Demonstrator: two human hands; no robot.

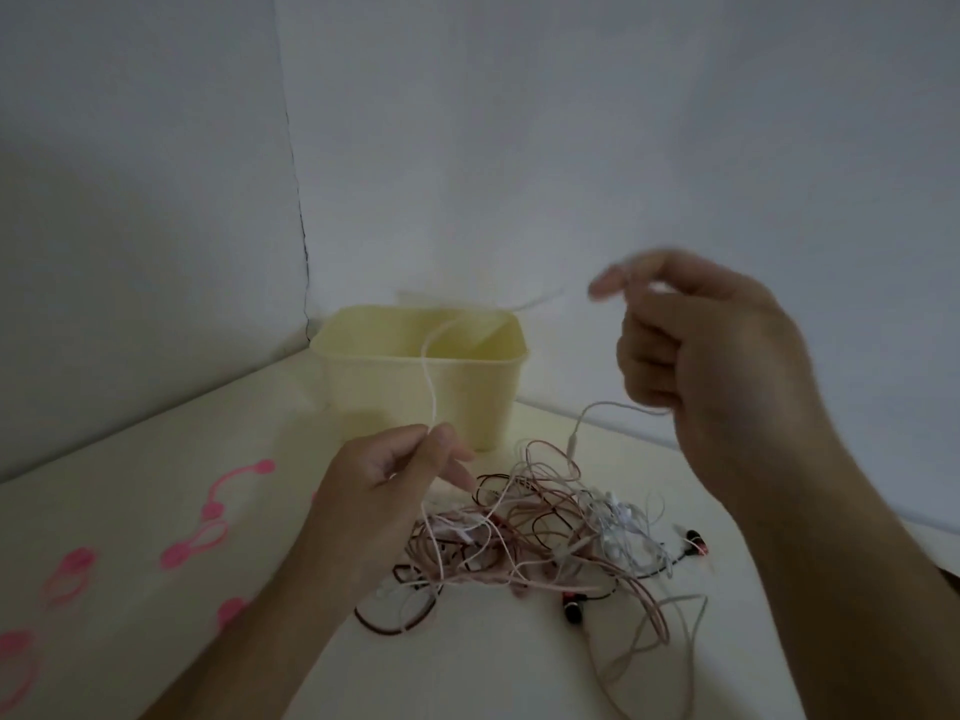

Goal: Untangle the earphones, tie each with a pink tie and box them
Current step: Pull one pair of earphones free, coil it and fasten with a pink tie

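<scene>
A tangle of earphones (545,537) in white, pink and dark red cords lies on the table between my arms. My left hand (387,483) pinches a white earphone cord (430,387) just above the pile. The cord rises in front of the pale yellow box (363,376) and arcs right to my right hand (706,356). That hand is raised and blurred, fingers closed on the same cord, and a length with an inline remote (573,443) hangs from it. Several pink ties (195,545) lie on the table at the left.
The yellow box stands open in the corner where two white walls (571,122) meet. Black and red earbuds (696,543) stick out at the right of the pile, and loose cord loops (670,631) trail toward the table's front.
</scene>
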